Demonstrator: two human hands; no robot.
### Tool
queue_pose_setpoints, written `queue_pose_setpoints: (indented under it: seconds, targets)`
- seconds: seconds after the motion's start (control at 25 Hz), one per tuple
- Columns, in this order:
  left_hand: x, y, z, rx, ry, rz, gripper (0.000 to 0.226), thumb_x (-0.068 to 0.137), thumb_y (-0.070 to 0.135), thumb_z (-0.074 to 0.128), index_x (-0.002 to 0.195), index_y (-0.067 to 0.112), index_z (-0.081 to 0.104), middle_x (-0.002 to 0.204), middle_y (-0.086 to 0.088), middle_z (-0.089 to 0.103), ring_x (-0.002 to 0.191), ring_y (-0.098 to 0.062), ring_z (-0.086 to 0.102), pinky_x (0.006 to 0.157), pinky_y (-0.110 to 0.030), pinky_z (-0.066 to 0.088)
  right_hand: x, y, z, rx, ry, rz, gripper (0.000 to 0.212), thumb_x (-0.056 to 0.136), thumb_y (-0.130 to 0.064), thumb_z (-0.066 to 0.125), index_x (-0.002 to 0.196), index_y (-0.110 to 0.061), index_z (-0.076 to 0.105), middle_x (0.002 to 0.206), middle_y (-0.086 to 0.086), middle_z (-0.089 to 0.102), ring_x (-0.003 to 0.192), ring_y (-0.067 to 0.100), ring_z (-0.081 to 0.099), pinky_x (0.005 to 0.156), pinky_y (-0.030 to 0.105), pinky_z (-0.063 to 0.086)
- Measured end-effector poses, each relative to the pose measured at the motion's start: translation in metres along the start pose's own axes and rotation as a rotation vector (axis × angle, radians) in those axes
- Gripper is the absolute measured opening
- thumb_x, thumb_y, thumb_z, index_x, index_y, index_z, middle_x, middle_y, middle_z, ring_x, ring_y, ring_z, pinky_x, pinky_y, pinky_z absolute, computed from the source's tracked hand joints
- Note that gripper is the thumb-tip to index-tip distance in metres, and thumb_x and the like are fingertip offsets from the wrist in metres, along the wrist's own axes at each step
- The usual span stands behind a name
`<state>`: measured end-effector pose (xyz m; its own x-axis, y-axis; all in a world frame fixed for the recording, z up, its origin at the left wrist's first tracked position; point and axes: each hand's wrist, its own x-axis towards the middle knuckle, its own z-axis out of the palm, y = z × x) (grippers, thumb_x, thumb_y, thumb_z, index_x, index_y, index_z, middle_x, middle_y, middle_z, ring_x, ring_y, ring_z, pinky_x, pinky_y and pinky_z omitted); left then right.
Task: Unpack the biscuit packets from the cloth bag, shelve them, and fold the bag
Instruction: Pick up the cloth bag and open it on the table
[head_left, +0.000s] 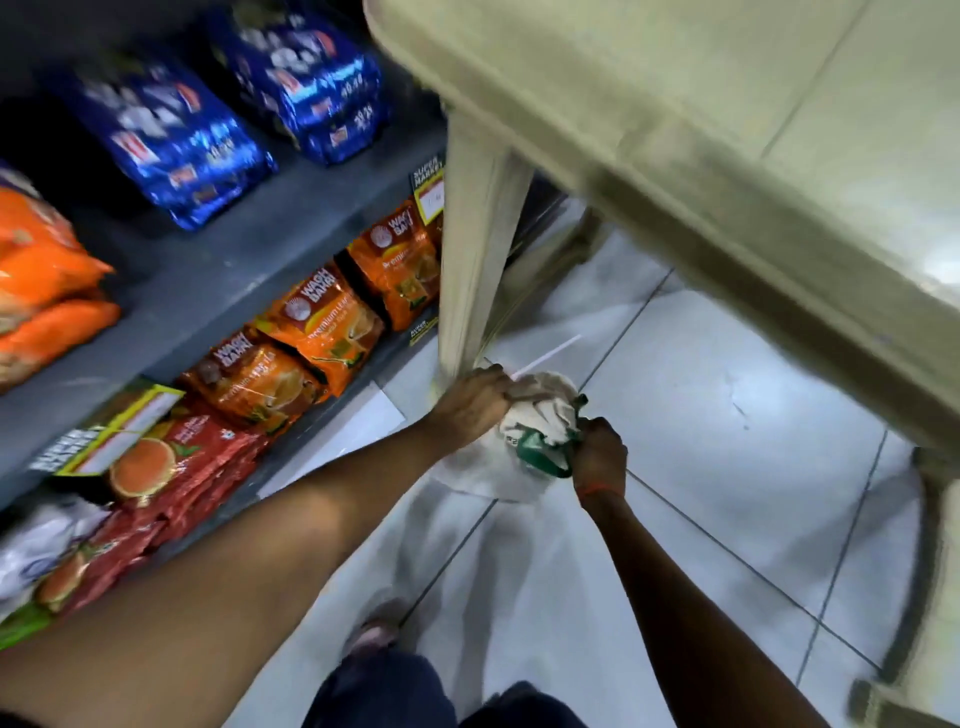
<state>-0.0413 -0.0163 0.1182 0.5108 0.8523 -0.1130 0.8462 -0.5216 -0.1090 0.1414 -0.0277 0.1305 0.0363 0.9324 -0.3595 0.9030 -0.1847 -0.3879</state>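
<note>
A white cloth bag (540, 415) with green handles hangs bunched between both my hands, low over the tiled floor beside a table leg. My left hand (475, 402) grips its upper left part. My right hand (600, 452) is closed on the green handle at its right side. Red biscuit packets (171, 467) with an orange picture lie on the lower shelf at the left. What the bag holds is hidden by its folds.
A beige plastic table (675, 130) overhangs the upper right, its leg (478, 260) just left of the bag. Grey shelves (208, 291) at the left carry blue packets (182, 135) and orange tea packs (322, 322). Grey floor tiles (701, 441) spread below; my foot (374, 634) shows at the bottom.
</note>
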Motion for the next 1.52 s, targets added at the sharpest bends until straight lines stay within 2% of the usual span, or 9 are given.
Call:
queue_pose_setpoints:
  seconds: [0.12, 0.2, 0.28, 0.4, 0.64, 0.92, 1.08, 1.28, 1.52]
  targets:
    - [-0.044, -0.007, -0.066, 0.044, 0.019, -0.061, 0.024, 0.039, 0.011, 0.086, 0.059, 0.014, 0.072, 0.06, 0.002, 0.067, 0.065, -0.017, 0.067, 0.053, -0.022, 0.053, -0.042, -0.045, -0.058, 0.004, -0.011, -0.075, 0.037, 0.085, -0.021, 0.047, 0.111, -0.002, 0.064, 0.113, 0.021, 0.061, 0.106, 0.037, 0.059, 0.084, 0.033, 0.044]
    - [-0.071, -0.008, -0.118, -0.03, 0.003, -0.138, 0.02, 0.049, 0.008, 0.084, 0.064, 0.012, 0.072, 0.07, -0.004, 0.07, 0.074, -0.023, 0.068, 0.056, -0.026, 0.054, -0.072, -0.071, -0.1, 0.002, 0.001, -0.073, 0.029, 0.086, -0.01, 0.048, 0.106, 0.002, 0.065, 0.113, 0.023, 0.061, 0.105, 0.039, 0.059, 0.084, 0.035, 0.045]
    - [-0.094, -0.01, -0.178, -0.23, -0.02, -0.197, 0.012, 0.074, 0.006, 0.066, 0.084, 0.004, 0.071, 0.093, -0.014, 0.069, 0.093, -0.034, 0.066, 0.068, -0.034, 0.055, -0.105, -0.094, -0.141, -0.027, -0.006, -0.073, 0.027, 0.086, -0.005, 0.049, 0.106, 0.003, 0.065, 0.114, 0.025, 0.061, 0.106, 0.039, 0.059, 0.085, 0.036, 0.046]
    - [-0.126, -0.016, -0.267, -0.419, -0.071, -0.388, 0.039, 0.089, 0.022, 0.033, 0.106, 0.008, 0.065, 0.112, -0.014, 0.059, 0.111, -0.032, 0.053, 0.077, -0.035, 0.042, -0.156, -0.129, -0.195, 0.027, 0.006, -0.073, 0.029, 0.086, -0.004, 0.05, 0.11, 0.003, 0.064, 0.115, 0.025, 0.063, 0.103, 0.04, 0.06, 0.083, 0.035, 0.048]
    - [-0.209, -0.042, -0.413, -0.437, 0.063, -0.365, 0.021, 0.075, 0.018, 0.056, 0.08, 0.007, 0.073, 0.081, -0.019, 0.06, 0.085, -0.037, 0.06, 0.061, -0.042, 0.046, -0.262, -0.199, -0.283, 0.045, -0.011, -0.189, 0.024, 0.087, -0.009, 0.057, 0.102, 0.007, 0.066, 0.106, 0.028, 0.066, 0.097, 0.041, 0.062, 0.08, 0.04, 0.049]
    - [-0.245, -0.087, -0.534, -0.509, 0.293, -0.352, 0.034, 0.079, 0.031, 0.049, 0.089, 0.013, 0.076, 0.081, -0.016, 0.057, 0.083, -0.034, 0.058, 0.061, -0.044, 0.049, -0.307, -0.277, -0.411, 0.004, -0.048, -0.345, 0.013, 0.082, -0.008, 0.059, 0.072, -0.001, 0.065, 0.09, 0.031, 0.066, 0.086, 0.04, 0.063, 0.063, 0.031, 0.034]
    - [-0.229, -0.113, -0.609, -0.553, 0.529, -0.305, 0.049, 0.074, 0.04, 0.038, 0.087, 0.012, 0.077, 0.073, -0.019, 0.055, 0.074, -0.035, 0.059, 0.058, -0.045, 0.048, -0.316, -0.314, -0.481, 0.114, 0.102, -0.4, 0.045, 0.078, -0.007, 0.063, 0.044, -0.019, 0.036, 0.065, 0.018, 0.056, 0.075, 0.037, 0.066, 0.063, 0.037, 0.049]
    - [-0.176, -0.14, -0.694, -0.553, 0.72, -0.356, 0.031, 0.076, 0.026, 0.055, 0.093, 0.01, 0.076, 0.077, -0.021, 0.054, 0.076, -0.036, 0.056, 0.062, -0.044, 0.042, -0.278, -0.345, -0.558, 0.315, 0.258, -0.491, 0.026, 0.077, -0.014, 0.067, 0.073, 0.011, 0.064, 0.073, 0.029, 0.066, 0.078, 0.045, 0.067, 0.074, 0.056, 0.055]
    - [-0.093, -0.159, -0.744, -0.505, 0.855, -0.388, 0.023, 0.081, 0.021, 0.062, 0.1, 0.016, 0.075, 0.077, -0.006, 0.042, 0.078, -0.032, 0.054, 0.062, -0.033, 0.03, -0.205, -0.351, -0.633, 0.353, 0.45, -0.563, 0.025, 0.074, -0.019, 0.067, 0.077, 0.006, 0.069, 0.077, 0.025, 0.072, 0.074, 0.036, 0.069, 0.072, 0.054, 0.057]
